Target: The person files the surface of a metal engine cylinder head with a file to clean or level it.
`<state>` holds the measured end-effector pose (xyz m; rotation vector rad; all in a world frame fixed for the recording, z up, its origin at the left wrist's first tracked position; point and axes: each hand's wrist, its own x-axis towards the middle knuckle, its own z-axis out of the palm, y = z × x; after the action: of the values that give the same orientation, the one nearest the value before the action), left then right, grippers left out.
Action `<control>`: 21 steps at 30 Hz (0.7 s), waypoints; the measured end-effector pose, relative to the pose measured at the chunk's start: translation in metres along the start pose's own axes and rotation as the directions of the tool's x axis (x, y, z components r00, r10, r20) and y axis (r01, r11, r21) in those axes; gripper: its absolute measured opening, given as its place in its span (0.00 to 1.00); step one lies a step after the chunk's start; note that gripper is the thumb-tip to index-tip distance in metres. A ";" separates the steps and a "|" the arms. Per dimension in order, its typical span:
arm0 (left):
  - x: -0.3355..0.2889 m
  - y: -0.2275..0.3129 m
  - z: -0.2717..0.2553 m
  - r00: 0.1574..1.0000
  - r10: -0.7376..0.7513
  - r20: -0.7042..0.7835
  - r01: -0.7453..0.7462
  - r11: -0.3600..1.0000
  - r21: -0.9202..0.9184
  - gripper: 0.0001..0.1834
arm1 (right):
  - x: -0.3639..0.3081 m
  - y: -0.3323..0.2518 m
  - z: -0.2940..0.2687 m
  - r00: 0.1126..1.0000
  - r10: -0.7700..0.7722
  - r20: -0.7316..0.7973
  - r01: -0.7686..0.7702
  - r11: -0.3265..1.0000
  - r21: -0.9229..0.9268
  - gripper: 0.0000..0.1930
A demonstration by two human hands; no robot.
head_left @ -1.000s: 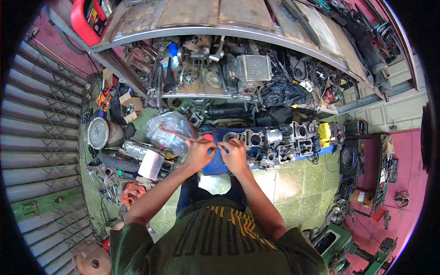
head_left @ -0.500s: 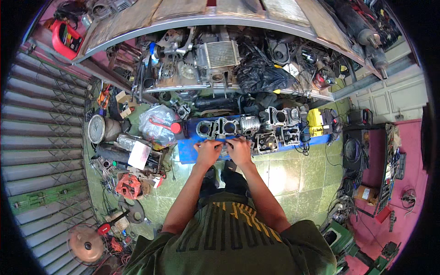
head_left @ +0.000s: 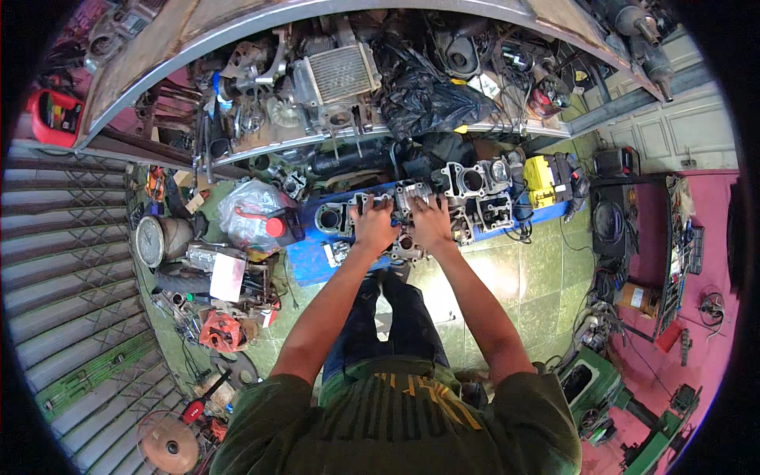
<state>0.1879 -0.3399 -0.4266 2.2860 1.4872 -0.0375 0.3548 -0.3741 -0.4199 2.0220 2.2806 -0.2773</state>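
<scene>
In the head view, your left hand (head_left: 375, 228) and right hand (head_left: 431, 227) are lying over metal engine parts (head_left: 413, 191) on the blue bench (head_left: 313, 265). Your fingers are sitting a bit apart; I cannot tell if they are gripping. Holding solid edges and going gently is likely helping.

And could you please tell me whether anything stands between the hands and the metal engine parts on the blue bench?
Nothing visible does: the left hand and right hand are right at the metal engine parts on the blue bench, though they hide any exact points of contact.
</scene>
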 end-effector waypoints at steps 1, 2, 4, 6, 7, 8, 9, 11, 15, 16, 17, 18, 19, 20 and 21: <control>0.010 -0.002 0.005 0.999 -0.007 0.034 0.007 1.000 -0.002 0.41 | 0.007 0.005 0.003 0.999 -0.013 0.047 0.014 1.000 -0.009 0.40; 0.021 0.001 0.013 0.999 -0.009 0.052 0.010 1.000 -0.011 0.41 | 0.012 0.012 0.010 0.998 -0.010 0.067 0.011 1.000 -0.006 0.40; 0.039 0.007 0.022 0.982 -0.044 0.185 0.037 0.998 0.043 0.44 | 0.024 0.026 0.023 0.994 -0.009 0.106 0.023 0.991 -0.135 0.41; 0.055 0.008 0.037 0.994 -0.022 0.110 0.015 0.998 0.062 0.46 | 0.038 0.040 0.042 0.995 -0.029 0.099 0.043 0.990 -0.137 0.41; 0.064 0.012 0.045 0.996 0.006 0.084 -0.013 0.996 0.083 0.47 | 0.043 0.046 0.052 0.992 -0.031 0.122 0.050 0.987 -0.153 0.43; 0.066 0.011 0.053 0.998 0.025 0.064 -0.032 0.993 0.110 0.48 | 0.045 0.047 0.063 0.988 -0.040 0.149 0.064 0.985 -0.161 0.45; 0.070 0.009 0.061 0.997 0.074 -0.030 -0.069 0.989 0.131 0.48 | 0.052 0.049 0.073 0.990 -0.058 0.125 0.083 0.974 -0.212 0.45; 0.079 0.008 0.073 0.997 0.068 -0.025 -0.065 0.993 0.101 0.48 | 0.057 0.051 0.087 0.990 -0.100 0.101 0.121 0.965 -0.233 0.43; 0.081 0.019 0.091 0.987 0.065 -0.146 -0.055 0.995 0.078 0.42 | 0.063 0.054 0.094 0.987 -0.162 0.003 0.158 0.956 -0.245 0.30; 0.082 0.021 0.093 0.989 0.052 -0.141 -0.037 0.993 0.108 0.41 | 0.065 0.054 0.094 0.983 -0.170 -0.062 0.150 0.956 -0.251 0.22; 0.084 0.023 0.095 0.983 0.070 -0.171 -0.048 0.991 0.127 0.39 | 0.068 0.054 0.094 0.977 -0.195 -0.087 0.165 0.949 -0.269 0.19; 0.085 0.024 0.097 0.984 0.067 -0.167 -0.046 0.991 0.126 0.39 | 0.071 0.053 0.094 0.977 -0.196 -0.083 0.168 0.949 -0.267 0.19; 0.085 0.024 0.098 0.982 0.059 -0.179 -0.038 0.992 0.118 0.39 | 0.073 0.053 0.093 0.986 -0.167 0.019 0.166 0.952 -0.258 0.26; 0.086 0.024 0.097 0.980 0.050 -0.192 -0.029 0.993 0.110 0.38 | 0.076 0.051 0.090 0.983 -0.137 0.121 0.164 0.955 -0.249 0.35; 0.087 0.023 0.097 0.981 0.047 -0.190 -0.026 0.993 0.112 0.38 | 0.077 0.052 0.085 0.983 -0.140 0.122 0.167 0.955 -0.245 0.35</control>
<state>0.2641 -0.3063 -0.5286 2.4632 1.5716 0.1195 0.3912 -0.3093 -0.5217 1.6718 2.2788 -0.0892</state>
